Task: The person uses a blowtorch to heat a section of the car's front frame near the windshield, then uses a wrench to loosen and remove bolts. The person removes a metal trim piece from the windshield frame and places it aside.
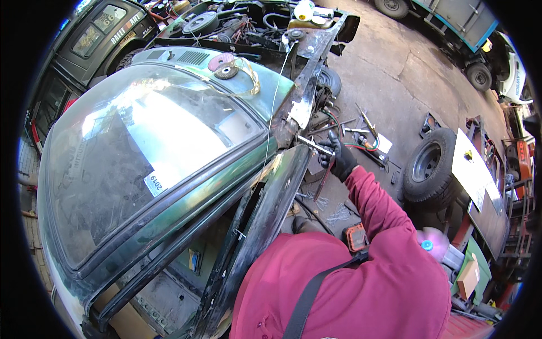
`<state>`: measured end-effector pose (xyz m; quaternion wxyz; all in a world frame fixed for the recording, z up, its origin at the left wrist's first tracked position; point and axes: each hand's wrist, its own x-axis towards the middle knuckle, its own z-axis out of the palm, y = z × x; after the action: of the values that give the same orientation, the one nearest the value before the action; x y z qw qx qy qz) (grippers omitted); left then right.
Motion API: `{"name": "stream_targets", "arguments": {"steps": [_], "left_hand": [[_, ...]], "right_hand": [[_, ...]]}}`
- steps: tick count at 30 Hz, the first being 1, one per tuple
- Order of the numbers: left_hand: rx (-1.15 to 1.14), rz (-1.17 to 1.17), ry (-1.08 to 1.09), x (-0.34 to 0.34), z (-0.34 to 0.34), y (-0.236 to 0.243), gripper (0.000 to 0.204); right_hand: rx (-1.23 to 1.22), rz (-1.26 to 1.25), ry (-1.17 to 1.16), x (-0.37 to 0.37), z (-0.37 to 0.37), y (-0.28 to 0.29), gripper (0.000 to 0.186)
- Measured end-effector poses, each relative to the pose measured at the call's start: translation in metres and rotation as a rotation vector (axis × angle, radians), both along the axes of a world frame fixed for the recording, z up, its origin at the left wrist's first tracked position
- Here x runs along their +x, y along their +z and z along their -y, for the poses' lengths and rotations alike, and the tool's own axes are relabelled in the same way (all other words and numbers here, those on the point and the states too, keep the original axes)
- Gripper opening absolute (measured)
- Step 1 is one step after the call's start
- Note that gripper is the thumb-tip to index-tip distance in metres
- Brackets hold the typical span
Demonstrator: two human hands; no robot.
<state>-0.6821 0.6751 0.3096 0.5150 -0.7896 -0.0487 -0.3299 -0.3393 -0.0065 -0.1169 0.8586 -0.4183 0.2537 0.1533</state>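
My right hand [340,160], in a black glove, is closed around a hammer [314,145] with a long silver head and a thin reddish handle slanting down below the fist. The tip of the head reaches the bare-metal front corner of the door opening of a dark green vehicle [289,183], beside the windshield post. From this view I cannot tell whether it touches. My left hand is out of sight.
A windshield [186,118] fills the left. A pink disc [221,61] and a grey grinding disc [226,71] lie on the cowl before the open engine bay. Hoses and tools [367,135] litter the floor. A tyre [430,166] stands right, near a red-and-black box [355,237].
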Motion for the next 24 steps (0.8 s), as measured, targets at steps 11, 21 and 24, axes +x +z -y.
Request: {"name": "stream_targets", "arguments": {"steps": [11, 21, 24], "left_hand": [[-0.133, -0.022, -0.057, -0.024, -0.056, -0.014, 0.043], [-0.016, -0.132, -0.128, -0.044, -0.09, -0.022, 0.046], [-0.061, -0.089, -0.093, -0.036, -0.065, -0.021, 0.043]], "right_hand": [[0.147, 0.139, -0.188, -0.058, -0.05, -0.013, 0.059], [0.178, 0.353, 0.026, -0.096, -0.019, 0.005, 0.059], [0.212, 0.355, 0.015, -0.096, -0.02, 0.004, 0.054]]}}
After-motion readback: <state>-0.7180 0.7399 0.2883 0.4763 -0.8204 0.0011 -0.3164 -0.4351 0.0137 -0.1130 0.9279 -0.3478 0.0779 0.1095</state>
